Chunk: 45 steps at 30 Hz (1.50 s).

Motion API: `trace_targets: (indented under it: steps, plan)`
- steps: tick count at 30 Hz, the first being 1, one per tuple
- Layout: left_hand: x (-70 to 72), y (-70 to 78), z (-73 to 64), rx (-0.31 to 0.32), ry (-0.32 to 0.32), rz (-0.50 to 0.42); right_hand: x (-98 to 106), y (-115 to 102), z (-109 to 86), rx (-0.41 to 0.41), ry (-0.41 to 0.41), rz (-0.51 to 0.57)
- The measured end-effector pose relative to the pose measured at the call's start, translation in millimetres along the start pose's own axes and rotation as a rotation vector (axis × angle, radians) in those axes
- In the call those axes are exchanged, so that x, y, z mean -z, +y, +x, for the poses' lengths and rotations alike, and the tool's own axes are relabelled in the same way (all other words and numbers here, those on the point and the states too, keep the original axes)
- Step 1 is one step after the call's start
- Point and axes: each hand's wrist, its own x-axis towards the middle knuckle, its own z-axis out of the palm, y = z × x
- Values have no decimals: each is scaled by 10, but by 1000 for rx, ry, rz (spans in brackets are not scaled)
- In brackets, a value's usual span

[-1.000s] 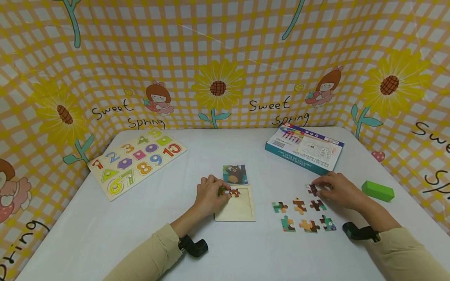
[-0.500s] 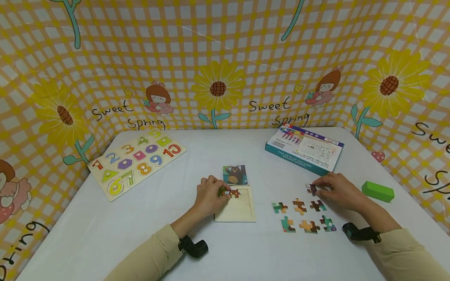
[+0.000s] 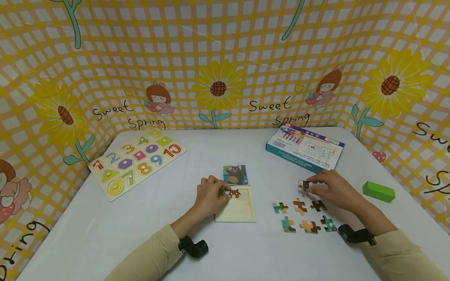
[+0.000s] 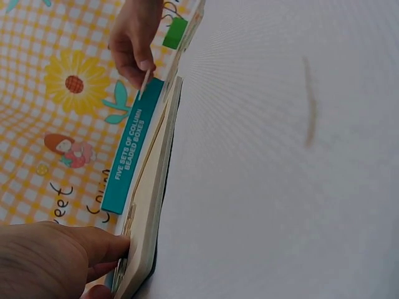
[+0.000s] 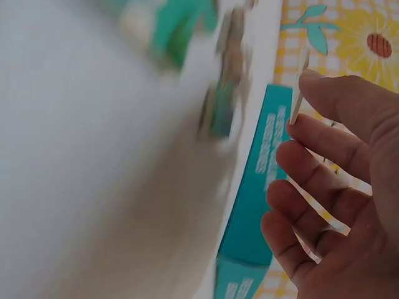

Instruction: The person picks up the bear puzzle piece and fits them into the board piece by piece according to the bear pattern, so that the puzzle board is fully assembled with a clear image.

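Between thumb and finger my right hand [image 3: 334, 190] pinches a brown-and-white jigsaw puzzle piece [image 3: 303, 185], raised off the table; its thin edge [image 5: 300, 87] shows in the right wrist view. My left hand [image 3: 212, 195] is at the upper left of a shallow wooden puzzle tray [image 3: 233, 212], thumb and fingertips around a piece there, partly hidden by them. Beside those fingertips a brown bear-face piece [image 3: 234, 193] lies in the tray. Behind it stands the bear picture card [image 3: 235, 175]. Several loose pieces [image 3: 310, 226] lie in two rows on the table, right of the tray.
A teal-edged box [image 3: 305, 148] lies at the back right, beyond the right hand. To the right sits a green block [image 3: 378, 191]. A number-and-shape board [image 3: 137, 163] lies at the back left. Patterned cloth [image 3: 225, 50] hangs behind the white table.
My right hand has lifted its puzzle piece and moved it a little to the left, above the loose rows. The left hand and the tray have stayed in place.
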Motion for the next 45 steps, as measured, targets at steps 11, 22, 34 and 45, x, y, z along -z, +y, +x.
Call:
trace_targets:
  steps: [11, 22, 34, 45]
  plan:
    - [2, -5, -5, -12, 13, -7, -66, -460, 61, 48, 22, 51]
    - [-2, -12, -4, -20, 18, -5, -269, -909, 205, 120, 14, 43]
    - [1, -11, -11, -27, 18, -6, -474, -1189, 353, 181, -2, 43]
    - [12, 3, -12, -25, 18, 0, -582, -1265, 426, 194, -8, 17]
